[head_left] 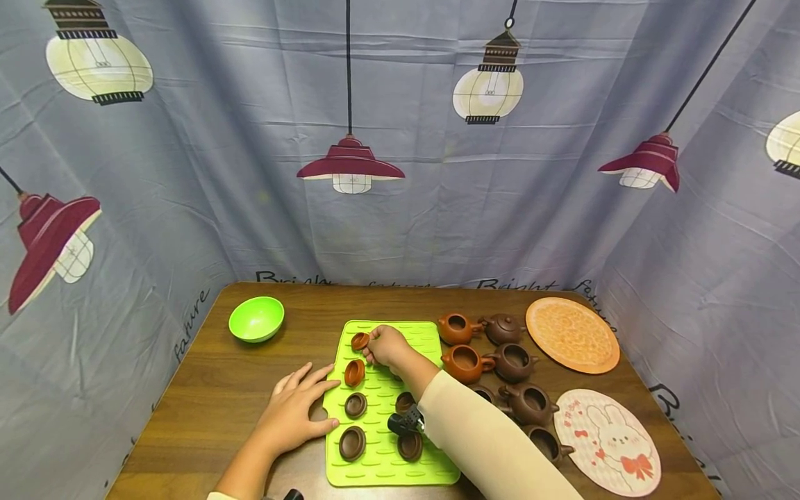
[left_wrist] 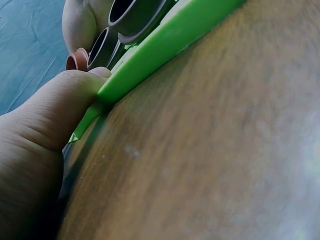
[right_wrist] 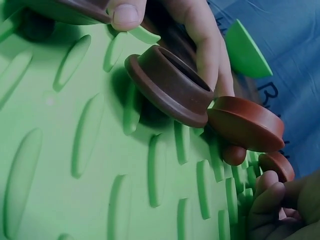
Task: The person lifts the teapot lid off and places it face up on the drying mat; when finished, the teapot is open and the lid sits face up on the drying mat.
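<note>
A small orange teapot lid (head_left: pixel 360 341) lies near the far left corner of the green ridged mat (head_left: pixel 381 472). The curled fingertips of my right hand (head_left: pixel 386 345) pinch its right edge. A second orange lid (head_left: pixel 354 373) sits nearer, hollow side up, followed by a dark brown lid (head_left: pixel 355 405) and a larger brown lid (head_left: pixel 353 443) in the same column. My left hand (head_left: pixel 294 406) lies with spread fingers at the mat's left edge; its thumb (left_wrist: pixel 75 90) touches that edge in the left wrist view. More brown lids (head_left: pixel 410 446) lie under my right forearm, partly hidden.
Several orange and brown teapots (head_left: pixel 464 362) stand right of the mat, some hidden by my right sleeve. A bright green bowl (head_left: pixel 256 319) is at the far left. Two round placemats, one orange-brown (head_left: pixel 572 335) and one with a rabbit (head_left: pixel 607 442), lie at the right.
</note>
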Available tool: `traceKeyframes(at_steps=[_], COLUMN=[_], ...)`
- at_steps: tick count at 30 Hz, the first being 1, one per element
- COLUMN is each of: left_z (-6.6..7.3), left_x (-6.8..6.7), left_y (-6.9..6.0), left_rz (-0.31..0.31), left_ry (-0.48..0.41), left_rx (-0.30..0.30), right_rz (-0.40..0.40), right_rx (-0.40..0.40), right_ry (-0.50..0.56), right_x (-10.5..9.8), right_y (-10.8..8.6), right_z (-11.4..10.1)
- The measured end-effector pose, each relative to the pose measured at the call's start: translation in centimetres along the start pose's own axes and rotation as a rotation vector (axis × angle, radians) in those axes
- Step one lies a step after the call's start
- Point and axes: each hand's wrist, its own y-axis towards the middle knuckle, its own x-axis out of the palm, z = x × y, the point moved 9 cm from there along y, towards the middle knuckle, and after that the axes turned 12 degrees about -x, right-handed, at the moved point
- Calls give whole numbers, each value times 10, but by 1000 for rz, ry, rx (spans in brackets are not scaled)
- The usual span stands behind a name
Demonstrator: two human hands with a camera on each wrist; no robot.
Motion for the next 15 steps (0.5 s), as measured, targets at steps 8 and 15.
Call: traceKeyframes(at_steps=[8,15], left_z=[0,1], left_x=[1,-1], left_y=[0,0], left_rz=[-11,-5], left_ry=[1,-3], left_rx=[-4,-7], right_rz=[36,120], right_rx=[-11,-47], right_ry=[48,134], right_x=[-3,-14], right_y=[-3,-6], right_z=[0,-4])
